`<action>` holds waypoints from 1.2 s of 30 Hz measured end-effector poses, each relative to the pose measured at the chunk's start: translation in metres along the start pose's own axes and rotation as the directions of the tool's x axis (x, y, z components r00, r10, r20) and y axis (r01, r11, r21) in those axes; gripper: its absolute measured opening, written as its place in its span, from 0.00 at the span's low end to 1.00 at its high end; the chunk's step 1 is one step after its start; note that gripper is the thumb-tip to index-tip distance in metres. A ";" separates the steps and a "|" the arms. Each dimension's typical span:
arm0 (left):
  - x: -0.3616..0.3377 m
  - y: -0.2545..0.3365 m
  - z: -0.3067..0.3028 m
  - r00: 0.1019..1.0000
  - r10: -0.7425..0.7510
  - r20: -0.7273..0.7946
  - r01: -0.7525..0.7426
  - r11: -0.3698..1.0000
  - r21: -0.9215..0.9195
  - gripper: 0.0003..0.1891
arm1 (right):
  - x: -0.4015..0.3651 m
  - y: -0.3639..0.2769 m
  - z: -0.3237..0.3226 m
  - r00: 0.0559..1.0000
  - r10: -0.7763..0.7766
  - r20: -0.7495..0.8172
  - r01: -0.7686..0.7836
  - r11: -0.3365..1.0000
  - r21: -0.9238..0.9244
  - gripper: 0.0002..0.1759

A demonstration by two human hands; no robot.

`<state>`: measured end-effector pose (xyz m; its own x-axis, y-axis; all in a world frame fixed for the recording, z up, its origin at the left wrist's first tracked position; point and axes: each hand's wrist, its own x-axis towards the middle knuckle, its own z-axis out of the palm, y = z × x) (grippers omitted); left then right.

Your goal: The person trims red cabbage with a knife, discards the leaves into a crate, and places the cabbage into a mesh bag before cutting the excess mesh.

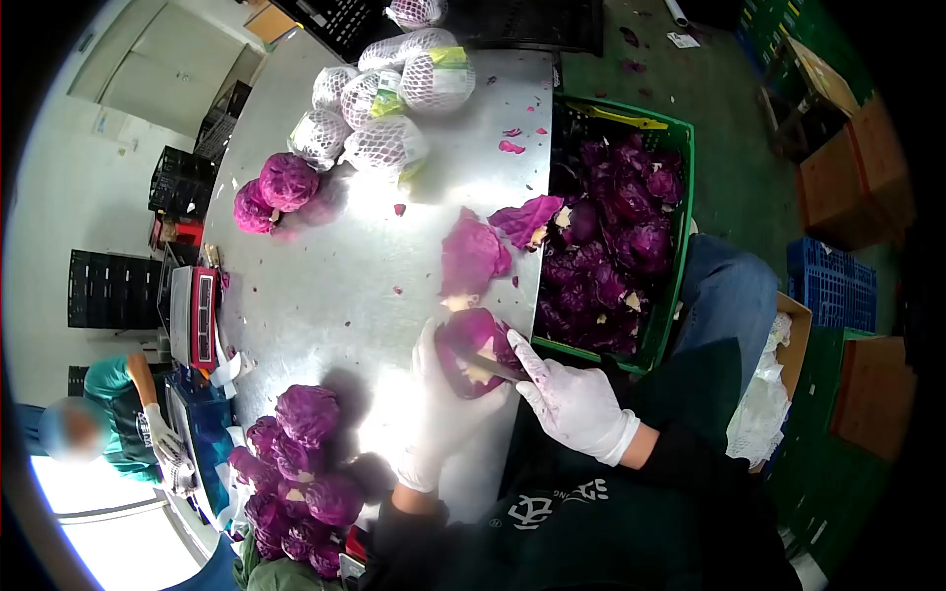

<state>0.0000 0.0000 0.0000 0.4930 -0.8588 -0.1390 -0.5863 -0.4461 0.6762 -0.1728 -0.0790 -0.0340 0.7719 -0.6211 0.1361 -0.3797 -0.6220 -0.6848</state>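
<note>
My left hand (448, 419), in a white glove, is wrapped around a red cabbage (471, 330) held just over the steel table. The cabbage's pale cut stem end faces my right hand (576, 406). That hand, gloved in white with purple stains, is closed on a knife (493, 366) whose blade lies against the stem end; its handle is hidden in the fingers. Beyond the cabbage, loose purple outer leaves (473, 254) rest on the steel, one curled leaf (529, 219) at the table's edge.
A green crate (687, 212) of cabbage leaves stands right of the steel table (325, 295). Several bare cabbages (307, 414) are piled near left; two more (288, 182) sit farther off, beside several net-wrapped cabbages (384, 148). A red scale (202, 315) and a co-worker (133, 414) are at left.
</note>
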 end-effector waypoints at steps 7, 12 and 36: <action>0.008 0.005 -0.006 0.998 -0.043 0.047 0.038 0.994 0.106 0.53 | 0.023 -0.006 0.000 0.999 0.031 -0.012 -0.032 0.999 -0.041 0.34; 0.019 0.006 -0.012 0.992 -0.042 0.120 0.047 0.998 -0.042 0.49 | 0.036 -0.004 -0.004 0.999 -0.048 -0.011 0.046 0.990 -0.134 0.31; -0.012 -0.022 0.009 0.990 0.141 -0.029 -0.141 0.990 -0.021 0.56 | 0.070 0.087 0.021 0.906 0.421 -0.044 -0.389 0.868 0.308 0.24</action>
<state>0.0012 0.0181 -0.0192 0.4241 -0.9054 -0.0213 -0.6362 -0.3146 0.7045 -0.1408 -0.1665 -0.0992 0.5166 -0.8457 -0.1337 -0.4732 -0.1518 -0.8678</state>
